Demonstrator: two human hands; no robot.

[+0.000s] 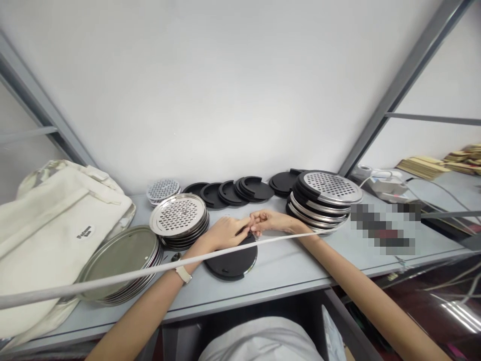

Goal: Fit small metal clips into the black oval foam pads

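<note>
My left hand (228, 232) and my right hand (271, 221) meet fingertip to fingertip over the far edge of a round black disc (231, 261). Both sets of fingers are pinched together, and whatever they hold is too small or hidden to name. The disc lies flat on the grey table (280, 271), its far edge partly covered by my left hand. Left of it stands a stack of perforated metal grater discs (179, 215). Beyond my right wrist rises a taller pile of grater discs and black rings (332, 188).
Several black discs (214, 194) overlap along the wall. Round metal trays (120, 258) and a cream canvas bag (63, 235) occupy the left. A pale cord (124, 275) crosses in front of my forearms. A white device with cables (387, 184) sits at right.
</note>
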